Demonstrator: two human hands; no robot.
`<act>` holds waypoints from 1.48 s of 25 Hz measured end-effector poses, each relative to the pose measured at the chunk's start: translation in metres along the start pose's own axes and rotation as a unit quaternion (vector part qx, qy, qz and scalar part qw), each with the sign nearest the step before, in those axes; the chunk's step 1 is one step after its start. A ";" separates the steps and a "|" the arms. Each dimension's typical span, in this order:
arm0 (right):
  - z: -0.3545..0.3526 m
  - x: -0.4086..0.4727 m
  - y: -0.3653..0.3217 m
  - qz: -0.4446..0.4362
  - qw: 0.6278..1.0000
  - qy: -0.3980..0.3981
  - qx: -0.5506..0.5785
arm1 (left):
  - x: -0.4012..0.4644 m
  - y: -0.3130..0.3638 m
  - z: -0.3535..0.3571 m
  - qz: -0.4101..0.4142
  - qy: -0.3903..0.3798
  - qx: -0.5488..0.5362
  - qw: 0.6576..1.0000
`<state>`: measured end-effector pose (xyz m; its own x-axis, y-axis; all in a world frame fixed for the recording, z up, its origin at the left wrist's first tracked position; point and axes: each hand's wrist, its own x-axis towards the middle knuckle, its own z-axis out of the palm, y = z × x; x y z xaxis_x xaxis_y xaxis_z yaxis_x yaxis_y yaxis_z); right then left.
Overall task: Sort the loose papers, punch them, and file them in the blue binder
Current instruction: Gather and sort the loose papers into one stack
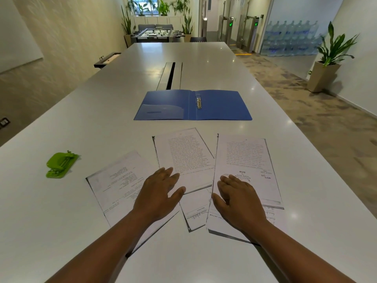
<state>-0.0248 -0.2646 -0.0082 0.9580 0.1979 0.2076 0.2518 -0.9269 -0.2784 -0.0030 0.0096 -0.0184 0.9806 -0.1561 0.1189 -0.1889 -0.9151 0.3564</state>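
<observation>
On the long white surface, several loose papers lie fanned out in overlapping fashion in front of the person. One sheet lies to the left, turned at an angle; a second sheet sits in the middle; a third sheet lies to the right, overlapping further pages beneath it. Printed text is visible on all, too small to read.

Left hand: fingers straight and spread, palm down, over the junction of the left and middle sheets; whether it presses on them cannot be told. The grip is fully open and has hold of nothing.

Right hand: fingers extended, palm down, resting on the lower part of the right sheet. Grip likewise open, nothing grasped.

Beyond the papers, the blue binder lies flat and opened out, its metal ring mechanism exposed near the spine, with no pages in it. It is apart from the papers.

A green hole punch sits well to the left of the papers, untouched.
</observation>
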 end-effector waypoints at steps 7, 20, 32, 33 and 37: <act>-0.021 0.005 0.000 0.073 0.985 0.095 0.120 | 0.000 0.002 -0.001 0.004 -0.006 0.009 1.000; -0.060 0.046 0.089 0.306 0.945 -0.112 -0.036 | 0.003 0.000 0.000 0.005 -0.006 0.015 1.000; -0.061 0.049 0.104 0.272 0.955 -0.120 0.000 | 0.015 0.008 -0.021 -0.036 -0.029 -0.096 0.994; -0.062 0.049 0.104 0.270 0.955 -0.122 0.006 | 0.022 0.014 -0.027 -0.043 -0.016 -0.093 0.995; -0.061 0.042 0.096 0.254 0.961 -0.109 -0.004 | 0.043 0.073 -0.040 -0.089 -0.067 -0.284 0.952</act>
<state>0.0311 -0.3653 0.0312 0.9633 -0.2191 -0.1554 -0.2560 -0.9240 -0.2842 0.0229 -0.0490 0.0497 0.9905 -0.0984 -0.0961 0.0198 -0.5892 0.8077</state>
